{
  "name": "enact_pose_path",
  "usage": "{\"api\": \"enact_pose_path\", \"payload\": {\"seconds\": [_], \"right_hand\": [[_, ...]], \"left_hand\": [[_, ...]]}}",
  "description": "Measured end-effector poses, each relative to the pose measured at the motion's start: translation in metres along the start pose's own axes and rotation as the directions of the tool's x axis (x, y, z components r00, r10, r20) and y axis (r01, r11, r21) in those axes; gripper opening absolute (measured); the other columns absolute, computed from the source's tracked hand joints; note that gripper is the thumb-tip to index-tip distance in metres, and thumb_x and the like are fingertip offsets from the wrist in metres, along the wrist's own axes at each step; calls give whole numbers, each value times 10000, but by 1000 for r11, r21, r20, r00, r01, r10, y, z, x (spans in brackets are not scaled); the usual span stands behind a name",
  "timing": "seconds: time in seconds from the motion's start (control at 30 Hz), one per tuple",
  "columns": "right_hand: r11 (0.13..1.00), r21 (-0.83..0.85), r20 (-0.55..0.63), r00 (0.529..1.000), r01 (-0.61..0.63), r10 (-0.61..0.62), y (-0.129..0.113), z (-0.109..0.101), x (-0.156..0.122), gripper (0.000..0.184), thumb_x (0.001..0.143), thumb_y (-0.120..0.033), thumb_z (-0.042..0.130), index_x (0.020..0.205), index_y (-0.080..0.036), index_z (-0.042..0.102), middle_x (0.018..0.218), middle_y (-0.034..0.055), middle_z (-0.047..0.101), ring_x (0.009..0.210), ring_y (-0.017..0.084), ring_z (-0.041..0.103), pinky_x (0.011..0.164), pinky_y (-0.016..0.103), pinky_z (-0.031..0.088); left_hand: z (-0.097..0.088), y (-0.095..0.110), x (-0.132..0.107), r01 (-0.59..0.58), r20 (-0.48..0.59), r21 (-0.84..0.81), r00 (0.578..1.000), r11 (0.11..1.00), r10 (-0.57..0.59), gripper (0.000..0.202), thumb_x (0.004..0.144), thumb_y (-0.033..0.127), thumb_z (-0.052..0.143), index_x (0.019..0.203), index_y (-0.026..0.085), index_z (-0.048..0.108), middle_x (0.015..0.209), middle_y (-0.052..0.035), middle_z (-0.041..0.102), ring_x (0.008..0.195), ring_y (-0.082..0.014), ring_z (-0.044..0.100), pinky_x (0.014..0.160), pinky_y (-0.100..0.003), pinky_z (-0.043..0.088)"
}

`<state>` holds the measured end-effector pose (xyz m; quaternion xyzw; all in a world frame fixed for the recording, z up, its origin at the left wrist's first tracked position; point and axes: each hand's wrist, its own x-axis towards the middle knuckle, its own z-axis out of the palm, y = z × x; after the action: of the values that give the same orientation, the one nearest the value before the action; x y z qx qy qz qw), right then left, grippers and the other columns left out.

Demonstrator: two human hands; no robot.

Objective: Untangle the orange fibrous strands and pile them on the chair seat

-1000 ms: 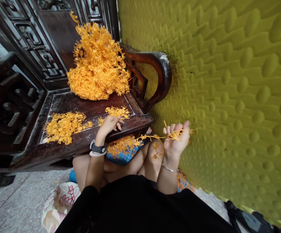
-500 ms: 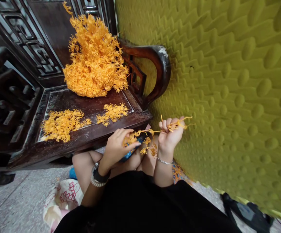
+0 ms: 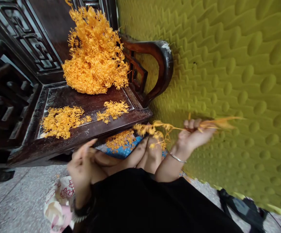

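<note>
My right hand (image 3: pixel 195 133) is closed around orange plastic strands (image 3: pixel 166 124). Their knotted, curly end hangs out to the left over my knees, and loose tails stick out blurred on the right. Lower left, my left hand (image 3: pixel 81 163) is apart from the strands, near the chair's front edge. Its fingers are smeared by motion, and I see nothing clearly in them. A tall heap of similar orange curly pieces (image 3: pixel 95 61) stands on the dark wooden chair (image 3: pixel 87 100). Two smaller piles, a left one (image 3: pixel 64 122) and a right one (image 3: pixel 113 110), lie toward the seat's front.
Under the chair edge, more orange pieces (image 3: pixel 121 140) lie on a blue bag or sheet (image 3: pixel 124 151). A yellow padded wall (image 3: pixel 227 81) runs along the right. A white and pink bag (image 3: pixel 58 202) and a black bag (image 3: pixel 244 208) are on the speckled floor.
My left hand has come off the strands and swung left and down. The right hand has moved right, drawing the strands along and uncovering the orange pieces on the blue surface.
</note>
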<state>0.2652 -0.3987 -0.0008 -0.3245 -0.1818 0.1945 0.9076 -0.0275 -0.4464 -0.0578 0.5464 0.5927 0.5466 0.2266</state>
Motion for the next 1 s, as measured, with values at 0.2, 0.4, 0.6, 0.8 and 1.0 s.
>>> {"api": "enact_pose_path", "payload": {"seconds": [0.2,0.4,0.6,0.8,1.0], "right_hand": [[997,-11,33,997,-74,74,7,4,1,528,938,-381,425,506,-182,196,448,-95,152,374,51,115,379,185,193],[984,-12,65,982,-176,177,16,10,-9,565,948,-401,416,488,-173,182,433,-93,155,364,43,124,381,182,197],[980,-11,41,980,-196,197,16,15,-10,571,942,-394,434,484,-169,176,414,-97,161,361,41,123,390,181,201],[980,-1,50,979,-199,199,19,16,-9,581,934,-428,444,486,-172,180,413,-101,158,357,40,115,392,189,203],[977,5,60,976,-211,210,20,12,-10,598,921,-462,463,484,-170,178,416,-100,176,354,35,130,395,189,201]], "left_hand": [[-3,-10,41,-100,162,102,983,990,83,333,918,381,506,1174,244,669,1078,-42,701,912,-184,651,854,-301,501],[64,-9,98,-293,214,245,946,924,243,381,963,342,387,1234,205,617,963,-85,598,910,-213,594,880,-355,458],[105,-26,124,-289,257,433,948,854,190,363,928,310,449,1192,164,651,976,-130,478,1039,-285,502,904,-405,419],[115,-31,119,-245,203,496,966,833,163,310,917,265,472,1130,284,698,1214,-147,501,1119,-321,477,955,-506,325],[109,-28,120,-305,168,380,951,873,259,265,873,347,573,1089,300,718,1446,-86,446,1214,-347,422,1029,-557,263]]}}
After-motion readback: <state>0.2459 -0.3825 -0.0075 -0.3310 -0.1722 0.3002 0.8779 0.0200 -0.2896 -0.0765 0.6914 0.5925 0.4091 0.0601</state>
